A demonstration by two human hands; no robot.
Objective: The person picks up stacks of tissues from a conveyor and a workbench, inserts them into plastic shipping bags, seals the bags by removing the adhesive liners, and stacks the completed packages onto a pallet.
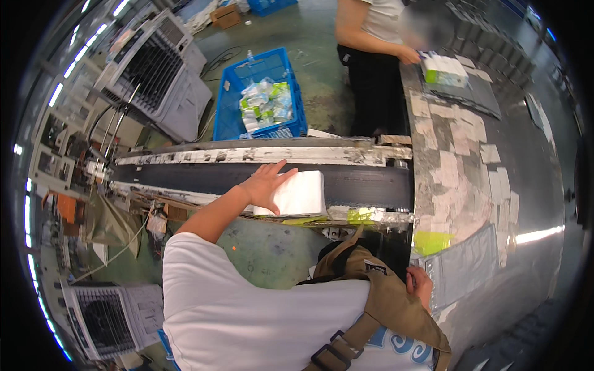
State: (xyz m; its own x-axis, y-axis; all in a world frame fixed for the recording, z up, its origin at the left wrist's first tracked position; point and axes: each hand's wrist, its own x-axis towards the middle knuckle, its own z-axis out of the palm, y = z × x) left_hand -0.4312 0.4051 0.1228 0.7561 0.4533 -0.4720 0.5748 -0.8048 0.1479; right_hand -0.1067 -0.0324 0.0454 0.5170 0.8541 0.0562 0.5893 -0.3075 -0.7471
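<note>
The right hand [420, 287] curls beside a plastic bag [464, 269], though I can't tell if it pinches anything, and the left hand [265, 187] spreads over a white pack [304, 192] on the black belt [368, 185], before a blue bin [235, 85].

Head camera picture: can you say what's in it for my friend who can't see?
A left hand lies spread on a white pack at the near edge of a dark belt. The right hand is by a table on the right. Beyond the belt are a blue crate of white-and-green things and another person.
</note>
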